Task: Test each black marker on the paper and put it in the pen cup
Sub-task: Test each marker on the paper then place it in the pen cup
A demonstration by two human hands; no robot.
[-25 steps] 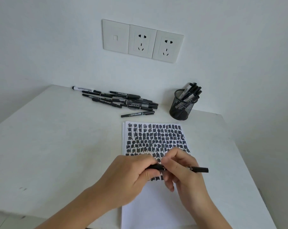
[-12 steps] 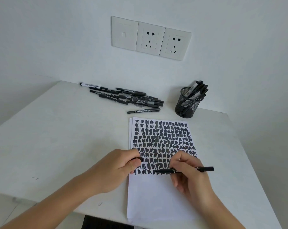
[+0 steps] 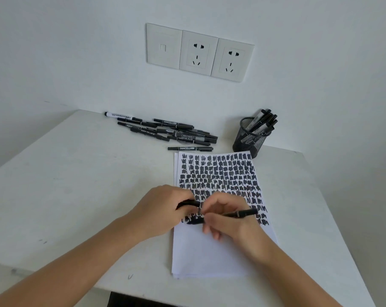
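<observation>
Since half a second ago the right hand (image 3: 228,220) has tipped the uncapped marker (image 3: 244,213) down onto the paper (image 3: 209,251), at the left end of the lowest row of scribbles (image 3: 218,176): the test stroke looks under way. Its fingers pinch the barrel. The left hand (image 3: 163,210) curls its fingers round the cap (image 3: 188,203). The pen cup (image 3: 249,140) stands near the surface's far edge.

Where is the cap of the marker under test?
Head view, centre: the cap is gripped in the left hand, over the paper, beside the right hand holding the marker.
</observation>
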